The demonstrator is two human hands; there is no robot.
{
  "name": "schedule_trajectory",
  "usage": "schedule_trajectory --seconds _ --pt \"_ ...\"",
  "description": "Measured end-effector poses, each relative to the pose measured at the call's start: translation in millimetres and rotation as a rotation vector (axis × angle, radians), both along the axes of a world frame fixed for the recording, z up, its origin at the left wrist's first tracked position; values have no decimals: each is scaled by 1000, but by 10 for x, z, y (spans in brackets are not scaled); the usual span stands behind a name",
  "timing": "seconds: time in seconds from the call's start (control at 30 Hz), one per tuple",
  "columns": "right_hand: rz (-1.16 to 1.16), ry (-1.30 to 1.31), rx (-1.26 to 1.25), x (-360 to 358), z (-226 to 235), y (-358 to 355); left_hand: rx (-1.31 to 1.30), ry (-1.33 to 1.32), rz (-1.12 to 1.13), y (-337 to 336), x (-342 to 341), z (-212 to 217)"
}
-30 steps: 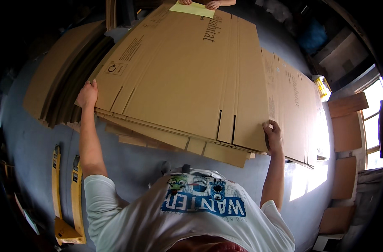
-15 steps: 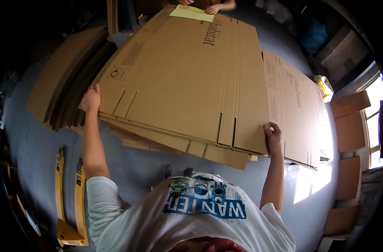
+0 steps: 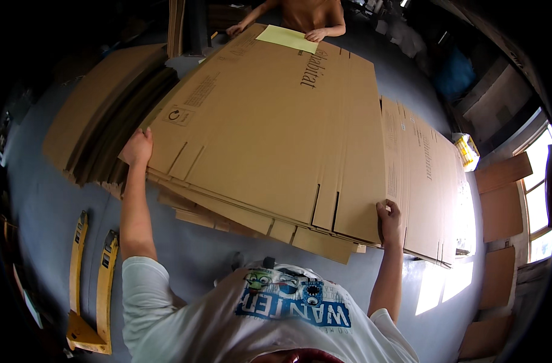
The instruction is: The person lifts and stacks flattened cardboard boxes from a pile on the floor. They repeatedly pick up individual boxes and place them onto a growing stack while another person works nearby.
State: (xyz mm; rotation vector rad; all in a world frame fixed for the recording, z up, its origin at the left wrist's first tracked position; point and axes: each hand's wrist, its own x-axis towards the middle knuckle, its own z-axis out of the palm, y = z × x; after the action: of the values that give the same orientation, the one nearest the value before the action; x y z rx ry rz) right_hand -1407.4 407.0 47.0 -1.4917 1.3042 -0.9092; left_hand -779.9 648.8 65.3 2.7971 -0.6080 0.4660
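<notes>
— Since the earlier frame, one co-worker's hand (image 3: pixel 234 30) has moved off the yellow-green sheet (image 3: pixel 282 39), out beside the far left corner of the flattened carton (image 3: pixel 258 133).

— And where is the carton?

— From my remote seat, I see it on top of the stack (image 3: pixel 321 243), before the wearer. What is done: it lies flat, and both near corners are held. Not done, I judge: under its near edge the layers are uneven.

— How are the wearer's hands?

— Wide apart. The left hand (image 3: pixel 138 147) is clamped on the near left corner, the right hand (image 3: pixel 392 219) on the near right one; some fingers are hidden from me.

— Anything in the way?

— The sheet covers part of the far edge, and the co-worker's other hand (image 3: pixel 316 35) touches it. Just to the right lies a second stack (image 3: pixel 418 175); to the left, curved cardboard (image 3: pixel 100 100). Yellow forks (image 3: pixel 105 290) occupy the floor (image 3: pixel 191 242) at lower left.
</notes>
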Motion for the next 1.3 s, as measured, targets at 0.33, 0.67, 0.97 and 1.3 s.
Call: schedule_trajectory --seconds 0.33,0.67,0.97,1.3 --pt "-14 24 7 -8 15 -3 -41 46 -36 -6 44 -52" --pt "32 -166 97 61 96 97 17 126 61 38 -33 -24" --pt "25 -215 73 -16 21 46 -25 103 58 -76 -67 32" --pt "-8 -131 55 15 66 47 -21 69 37 -50 29 -64"
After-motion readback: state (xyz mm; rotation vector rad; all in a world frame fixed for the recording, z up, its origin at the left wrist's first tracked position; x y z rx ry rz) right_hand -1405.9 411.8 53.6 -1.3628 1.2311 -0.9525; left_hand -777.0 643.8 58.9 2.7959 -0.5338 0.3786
